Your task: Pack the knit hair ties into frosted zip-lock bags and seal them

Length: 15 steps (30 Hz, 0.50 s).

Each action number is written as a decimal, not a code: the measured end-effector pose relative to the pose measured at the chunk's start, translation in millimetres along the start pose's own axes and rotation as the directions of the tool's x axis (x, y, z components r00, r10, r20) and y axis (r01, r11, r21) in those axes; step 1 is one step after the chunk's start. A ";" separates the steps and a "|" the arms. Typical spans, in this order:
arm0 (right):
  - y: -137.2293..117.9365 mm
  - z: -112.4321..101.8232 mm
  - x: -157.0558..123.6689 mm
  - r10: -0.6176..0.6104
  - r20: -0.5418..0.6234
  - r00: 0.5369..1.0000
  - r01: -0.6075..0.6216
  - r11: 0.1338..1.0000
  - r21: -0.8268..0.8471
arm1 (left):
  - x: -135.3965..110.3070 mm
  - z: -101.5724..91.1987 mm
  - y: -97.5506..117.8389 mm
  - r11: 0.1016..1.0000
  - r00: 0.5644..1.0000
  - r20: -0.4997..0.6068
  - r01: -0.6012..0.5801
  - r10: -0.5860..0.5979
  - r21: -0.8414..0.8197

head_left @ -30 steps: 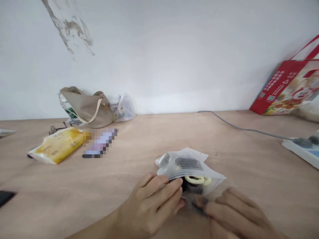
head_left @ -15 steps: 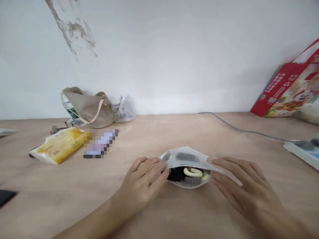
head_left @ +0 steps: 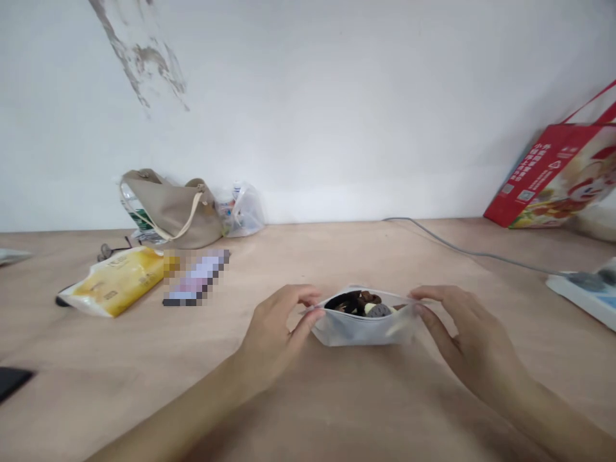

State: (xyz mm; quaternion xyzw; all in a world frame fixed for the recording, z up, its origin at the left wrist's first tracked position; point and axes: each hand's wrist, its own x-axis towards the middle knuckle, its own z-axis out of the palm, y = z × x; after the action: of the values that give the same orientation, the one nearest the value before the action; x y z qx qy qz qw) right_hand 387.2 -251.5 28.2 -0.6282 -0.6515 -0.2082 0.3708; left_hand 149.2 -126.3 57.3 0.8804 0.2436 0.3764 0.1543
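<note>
A translucent white pouch stands with its mouth gaping upward between my hands. Inside it lie soft ring-shaped items that look like hair ties: a black one, a brown one and a grey one, with a bit of cream showing. My left hand pinches the pouch's left top corner between thumb and fingers. At the opposite corner, my right hand grips the rim the same way. The lower contents are hidden by the pouch's front wall.
To the left are a yellow tissue pack, a phone with a blurred screen, a beige bag and a clear plastic bag. A grey cable leads to a white power strip at right, below a red bag.
The pouch has tipped from leaning with its mouth toward me to upright, its mouth facing up. Both hands have shifted to pinch its top corners.
</note>
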 end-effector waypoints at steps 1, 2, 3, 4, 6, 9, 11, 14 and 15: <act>-7.7 -0.9 5.9 -0.059 -0.012 0.998 0.059 0.998 -0.006 | -1.0 2.1 0.6 0.990 0.992 -0.015 0.126 -0.127 -0.070; -17.8 -1.0 12.8 -0.124 -0.012 0.992 0.124 0.992 0.002 | -1.8 4.2 1.8 0.965 0.974 -0.012 0.224 -0.228 -0.137; -29.7 0.1 20.1 -0.180 -0.013 0.984 0.181 0.983 0.033 | -2.5 6.1 3.4 0.935 0.955 -0.003 0.291 -0.297 -0.203; -42.6 2.5 27.4 -0.215 0.010 0.977 0.214 0.975 0.063 | -2.9 7.4 5.2 0.906 0.940 0.005 0.331 -0.342 -0.265; -67.9 10.8 40.2 -0.253 0.056 0.966 0.251 0.967 0.041 | -3.8 8.1 8.3 0.857 0.915 0.001 0.378 -0.403 -0.350; -95.2 26.0 51.9 -0.356 0.089 0.930 0.362 0.930 -0.068 | -6.0 4.6 10.6 0.811 0.871 -0.011 0.453 -0.491 -0.369; -103.1 32.2 55.3 -0.408 0.140 0.902 0.424 0.899 -0.109 | -8.1 1.1 9.9 0.807 0.862 0.018 0.482 -0.507 -0.343; -97.5 30.6 55.2 -0.437 0.201 0.877 0.467 0.874 -0.137 | -9.6 -3.5 4.9 0.852 0.894 0.057 0.441 -0.444 -0.283; -90.7 27.5 53.8 -0.429 0.215 0.877 0.463 0.875 -0.142 | -9.2 -4.8 2.1 0.874 0.908 0.047 0.413 -0.415 -0.255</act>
State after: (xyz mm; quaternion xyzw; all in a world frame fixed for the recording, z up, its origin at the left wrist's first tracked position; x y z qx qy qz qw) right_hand 296.3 -206.8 68.4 -0.5086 -0.7867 -0.2925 0.1919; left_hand 140.8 -132.6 56.0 0.7783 0.3758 0.3674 0.3437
